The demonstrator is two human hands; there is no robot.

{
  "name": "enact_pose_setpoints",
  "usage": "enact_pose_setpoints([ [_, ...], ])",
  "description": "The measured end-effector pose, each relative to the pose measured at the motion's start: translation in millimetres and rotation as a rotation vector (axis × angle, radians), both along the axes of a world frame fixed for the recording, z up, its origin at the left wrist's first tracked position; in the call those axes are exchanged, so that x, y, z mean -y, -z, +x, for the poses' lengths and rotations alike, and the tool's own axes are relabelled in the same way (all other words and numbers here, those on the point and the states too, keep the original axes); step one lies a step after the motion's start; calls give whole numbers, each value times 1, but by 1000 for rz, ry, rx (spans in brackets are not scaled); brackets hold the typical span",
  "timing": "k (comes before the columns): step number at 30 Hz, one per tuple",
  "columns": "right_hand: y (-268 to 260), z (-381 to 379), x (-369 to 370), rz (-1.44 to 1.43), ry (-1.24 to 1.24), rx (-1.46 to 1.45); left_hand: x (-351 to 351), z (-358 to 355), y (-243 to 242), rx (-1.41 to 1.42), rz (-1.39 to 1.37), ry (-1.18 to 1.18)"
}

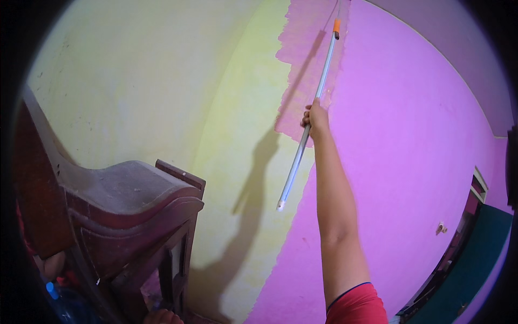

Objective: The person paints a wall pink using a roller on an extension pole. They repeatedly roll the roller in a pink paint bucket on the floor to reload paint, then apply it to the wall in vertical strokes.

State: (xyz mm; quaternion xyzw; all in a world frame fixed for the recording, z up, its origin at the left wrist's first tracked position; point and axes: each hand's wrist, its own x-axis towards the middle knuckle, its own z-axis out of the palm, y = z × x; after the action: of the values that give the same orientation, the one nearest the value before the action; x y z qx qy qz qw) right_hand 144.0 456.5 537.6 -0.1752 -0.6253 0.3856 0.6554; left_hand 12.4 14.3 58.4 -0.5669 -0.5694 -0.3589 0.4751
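Observation:
My right hand is raised in front of the wall, its fingers wrapped around a long silvery pole. At the pole's upper end sits an orange handle with a thin metal rod running up from it, past the top edge of the view. Behind the pole, a patch of darker pink paint with a ragged edge covers part of the pale yellow-green wall. Only some fingers of what appears to be my left hand show at the bottom edge, beside wooden furniture; their grip is hidden.
Dark carved wooden furniture with a dusty, wavy top stands close at the left. Below it is a bottle with a blue cap. Pink wall fills the right, with a wall fitting and a teal panel beside a doorway.

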Motion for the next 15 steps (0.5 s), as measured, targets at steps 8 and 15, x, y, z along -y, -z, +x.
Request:
enact_pose_setpoints([
  [8,225,5,-17,24,171,41,0,-1,-3,8,-17,28],
  [15,427,13,54,-169,114,107,-1,2,-4,24,5,46],
])
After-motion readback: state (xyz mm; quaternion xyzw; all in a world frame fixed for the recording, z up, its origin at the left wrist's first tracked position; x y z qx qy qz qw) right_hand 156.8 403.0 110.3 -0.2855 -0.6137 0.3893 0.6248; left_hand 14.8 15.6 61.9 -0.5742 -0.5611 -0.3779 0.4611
